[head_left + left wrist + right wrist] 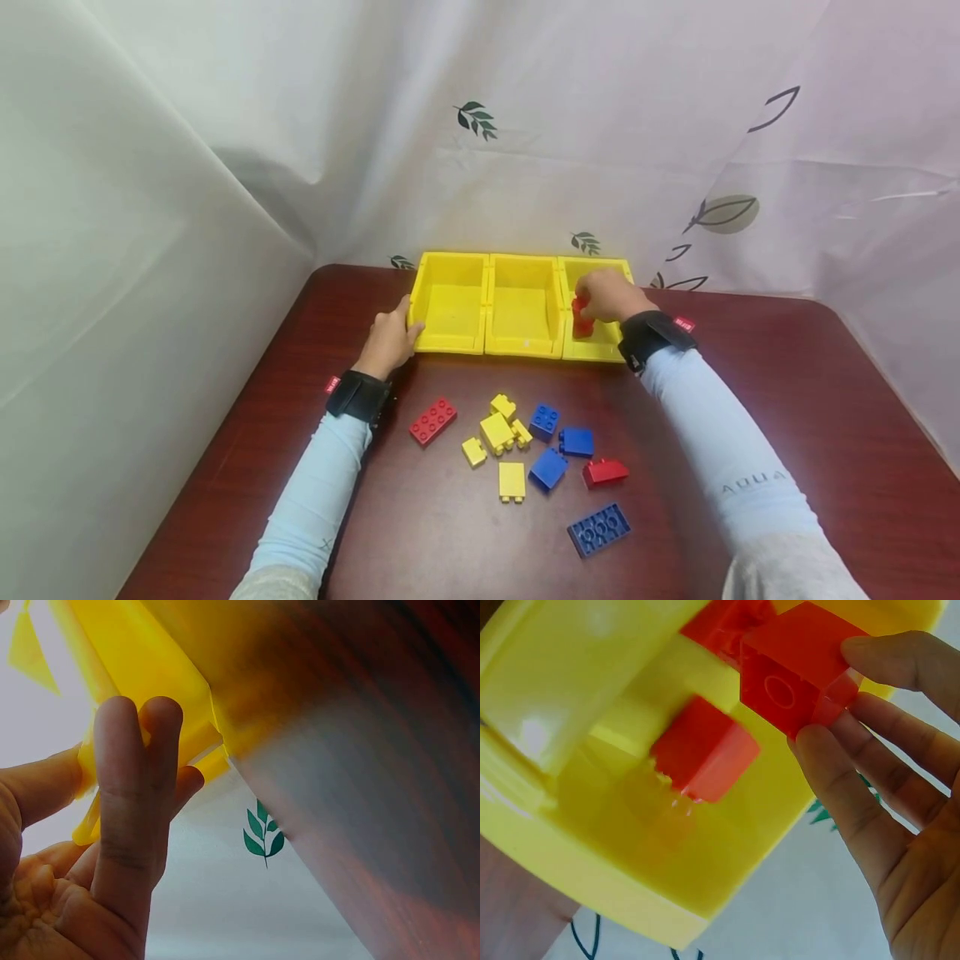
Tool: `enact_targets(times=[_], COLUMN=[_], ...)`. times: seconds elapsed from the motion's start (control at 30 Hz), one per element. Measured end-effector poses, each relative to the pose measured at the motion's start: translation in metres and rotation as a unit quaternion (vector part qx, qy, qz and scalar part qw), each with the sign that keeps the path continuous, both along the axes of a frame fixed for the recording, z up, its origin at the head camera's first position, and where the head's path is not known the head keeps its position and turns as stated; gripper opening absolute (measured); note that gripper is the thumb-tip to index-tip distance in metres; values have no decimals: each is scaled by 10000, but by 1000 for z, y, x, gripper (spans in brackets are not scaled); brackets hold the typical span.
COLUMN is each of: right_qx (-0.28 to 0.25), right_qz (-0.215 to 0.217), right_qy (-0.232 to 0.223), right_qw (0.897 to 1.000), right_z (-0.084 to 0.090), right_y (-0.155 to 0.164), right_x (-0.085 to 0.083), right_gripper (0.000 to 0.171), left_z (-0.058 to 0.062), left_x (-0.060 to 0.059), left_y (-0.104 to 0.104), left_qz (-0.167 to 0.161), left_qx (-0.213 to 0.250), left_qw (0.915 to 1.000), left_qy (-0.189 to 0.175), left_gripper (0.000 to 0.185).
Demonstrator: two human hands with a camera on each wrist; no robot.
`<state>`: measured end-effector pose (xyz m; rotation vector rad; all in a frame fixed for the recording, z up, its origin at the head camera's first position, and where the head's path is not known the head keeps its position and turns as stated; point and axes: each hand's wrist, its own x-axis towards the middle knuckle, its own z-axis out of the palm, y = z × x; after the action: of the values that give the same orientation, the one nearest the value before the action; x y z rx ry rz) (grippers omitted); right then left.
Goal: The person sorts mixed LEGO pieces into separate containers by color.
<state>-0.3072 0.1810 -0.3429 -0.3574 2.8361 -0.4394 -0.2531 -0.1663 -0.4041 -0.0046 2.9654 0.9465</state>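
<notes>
My right hand (609, 296) was inside the right yellow bin (600, 346), and its grip was pinching a red block (799, 664) between my fingertips (832, 761) and thumb. The block was over the bin's floor, and I could not tell if it touched anything under it. Just below my grip, another red block (705, 754) lay in the same bin, close to the one I held.

My left hand (388, 337) was on the outer side of the left yellow bin (450, 304). Its fingers (135, 787) lay mostly straight against the bin's yellow wall, so that grip was pressing the bin, not wrapped around it. The middle yellow bin (525, 308) sat between my two hands, touching the bins on both sides.

Nearer to me than both grips, loose blocks lay on the dark red tabletop (750, 375). A flat red block (432, 421) was closest to my left hand. Next to it was a little bunch of yellow blocks (498, 433), then some blue blocks (558, 442), and a small red block (604, 472) beside them. A flat blue block (598, 529) lay closest to my body, well apart from my right grip.
</notes>
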Motion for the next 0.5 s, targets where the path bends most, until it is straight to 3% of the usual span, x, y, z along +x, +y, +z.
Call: enact_targets(times=[0.5], right_qx=[22], right_qz=[-4], right_qy=[-183], right_qw=[9998], right_z=[-5], right_y=[0], right_x=[-9], right_gripper=[24], left_z=[-1], left_x=[0], left_y=[-1], left_qz=[2], left_qx=[57], left_qw=[10000], left_qy=[-2], left_gripper=[67])
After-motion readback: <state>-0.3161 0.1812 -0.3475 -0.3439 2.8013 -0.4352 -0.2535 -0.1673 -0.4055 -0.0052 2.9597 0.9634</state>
